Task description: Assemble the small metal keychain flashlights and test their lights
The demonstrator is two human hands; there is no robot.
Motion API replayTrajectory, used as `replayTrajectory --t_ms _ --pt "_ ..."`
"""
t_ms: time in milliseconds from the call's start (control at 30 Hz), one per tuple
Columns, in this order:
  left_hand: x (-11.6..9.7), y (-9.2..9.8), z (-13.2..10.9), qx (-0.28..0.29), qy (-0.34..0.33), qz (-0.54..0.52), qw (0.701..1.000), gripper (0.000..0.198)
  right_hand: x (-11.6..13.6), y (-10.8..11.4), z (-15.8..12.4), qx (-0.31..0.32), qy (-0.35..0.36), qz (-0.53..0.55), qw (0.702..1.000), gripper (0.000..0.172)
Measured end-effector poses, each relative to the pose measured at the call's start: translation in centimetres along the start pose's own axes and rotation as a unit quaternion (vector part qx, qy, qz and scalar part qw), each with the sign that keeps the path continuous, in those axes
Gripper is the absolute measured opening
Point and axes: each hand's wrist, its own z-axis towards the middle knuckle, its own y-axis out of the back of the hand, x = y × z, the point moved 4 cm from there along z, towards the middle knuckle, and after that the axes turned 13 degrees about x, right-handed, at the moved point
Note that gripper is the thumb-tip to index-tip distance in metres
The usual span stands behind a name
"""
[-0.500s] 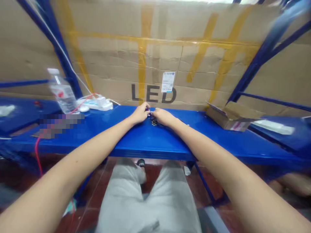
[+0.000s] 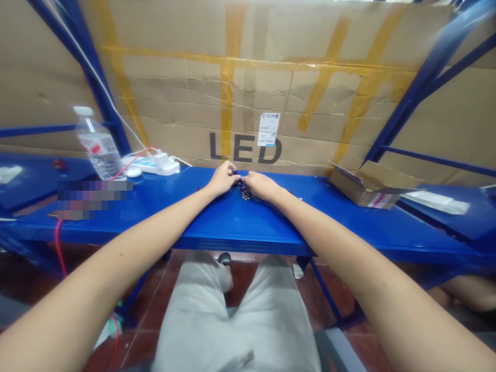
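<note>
Both my arms reach far out over the blue metal table (image 2: 232, 222). My left hand (image 2: 222, 178) and my right hand (image 2: 259, 185) meet near the table's back edge, fingers pinched together on a small dark part (image 2: 237, 179) between them. A little cluster of small shiny metal pieces (image 2: 245, 194) lies on the table just under my right hand. The part is too small to name.
A clear water bottle (image 2: 96, 144) stands at the left, with a white power strip (image 2: 155, 164) and red cable (image 2: 58, 243) beside it. An open cardboard box (image 2: 368, 187) sits at the right. A large taped carton marked LED (image 2: 244, 147) forms the back wall.
Both hands have stayed together at the same spot; the fingers shifted slightly on the small part. The view has moved a little.
</note>
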Motion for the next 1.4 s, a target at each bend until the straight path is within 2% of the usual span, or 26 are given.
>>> replayTrajectory --t_ms 100,233,400,533,667,800,933,1033,1167,1400 --pt "0.4 -0.3 0.0 0.015 0.017 -0.021 1.000 0.025 0.1 0.1 -0.1 0.000 0.002 0.000 1.000 0.030" --pt "-0.1 -0.9 -0.3 0.037 -0.005 0.006 0.999 0.023 0.1 0.1 -0.2 0.001 0.003 -0.002 1.000 0.029" --pt "-0.4 -0.7 -0.4 0.018 -0.032 0.061 0.997 0.025 0.2 0.1 -0.2 -0.002 0.001 -0.005 1.000 0.028" --pt "0.0 -0.3 -0.4 0.009 -0.011 0.077 0.997 0.026 0.1 0.0 -0.1 -0.006 0.001 -0.001 1.000 0.028" --pt "0.1 0.0 -0.5 0.005 0.026 0.028 0.999 0.030 -0.4 -0.1 0.0 -0.026 -0.002 0.022 0.999 0.025" --pt "-0.5 0.6 -0.6 -0.006 0.049 -0.030 0.998 0.030 -1.4 0.3 -0.7 -0.080 -0.020 0.088 0.993 0.023" --pt "-1.4 1.2 -0.9 -0.014 0.027 -0.106 0.994 0.029 -1.9 1.1 -2.0 -0.155 -0.007 0.203 0.967 0.027" --pt "-2.2 1.2 -1.1 -0.008 -0.012 -0.126 0.992 0.028 -1.5 1.7 -2.5 -0.199 0.023 0.213 0.956 0.035" --pt "-3.0 0.5 -1.4 0.025 -0.046 -0.165 0.985 0.028 -0.9 2.1 -2.7 -0.194 0.014 0.207 0.959 0.025" --pt "-3.4 0.5 -1.7 -0.007 -0.033 -0.153 0.988 0.028 0.3 2.5 -2.8 -0.172 -0.016 0.124 0.977 0.022"
